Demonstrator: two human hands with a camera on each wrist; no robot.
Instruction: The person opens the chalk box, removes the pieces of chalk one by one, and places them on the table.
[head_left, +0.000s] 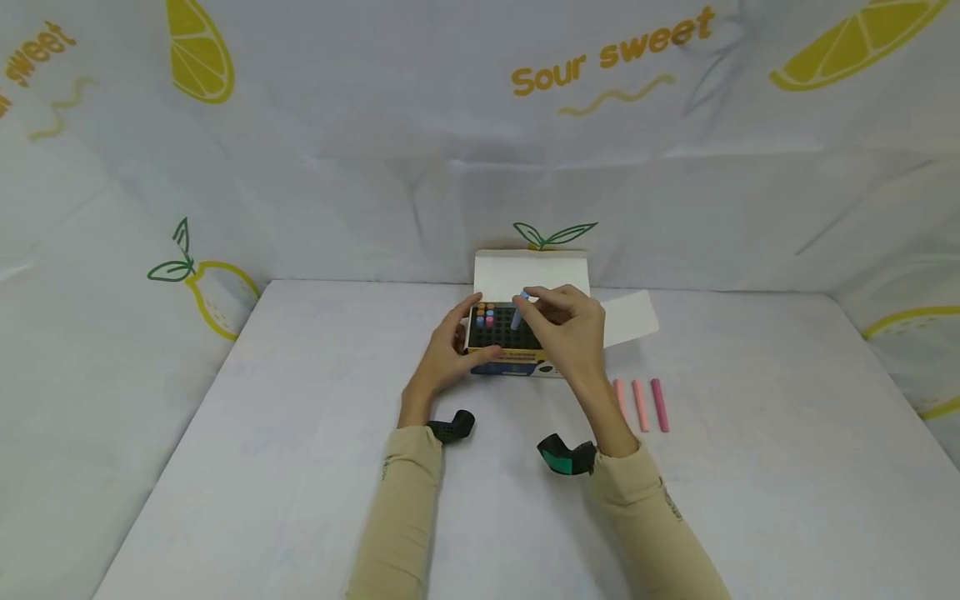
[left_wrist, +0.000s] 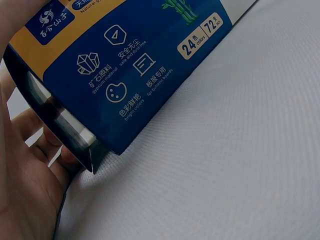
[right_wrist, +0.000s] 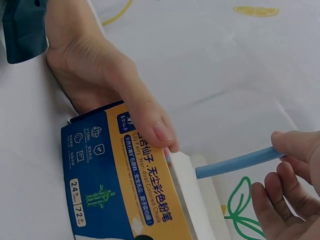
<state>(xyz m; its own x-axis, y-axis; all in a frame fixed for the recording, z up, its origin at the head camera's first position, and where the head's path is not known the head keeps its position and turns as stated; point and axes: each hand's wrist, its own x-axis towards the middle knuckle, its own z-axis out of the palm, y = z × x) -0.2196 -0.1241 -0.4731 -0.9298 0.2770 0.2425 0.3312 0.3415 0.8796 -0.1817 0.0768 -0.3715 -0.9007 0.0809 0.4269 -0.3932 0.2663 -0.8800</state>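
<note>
in the head view the left hand (head_left: 442,354) grips the left end of the chalk box (head_left: 517,365) — thumb along its near side, fingers round its far left corner. the right hand (head_left: 568,327) pinches a blue stick (head_left: 517,317), tilted over the black tray (head_left: 517,340). orange, blue and pink chalks (head_left: 486,315) stand in the tray's far left part. a white lid (head_left: 528,273) rises at the far side, a white flap (head_left: 632,318) reaches right, and three pink sticks (head_left: 641,406) lie on the table (head_left: 262,467), right of the box and nearer.

in the left wrist view the left fingers bend about the box's left end.

in the right wrist view the right thumb and fingertips clamp one end of the blue stick — its other end is free.
</note>
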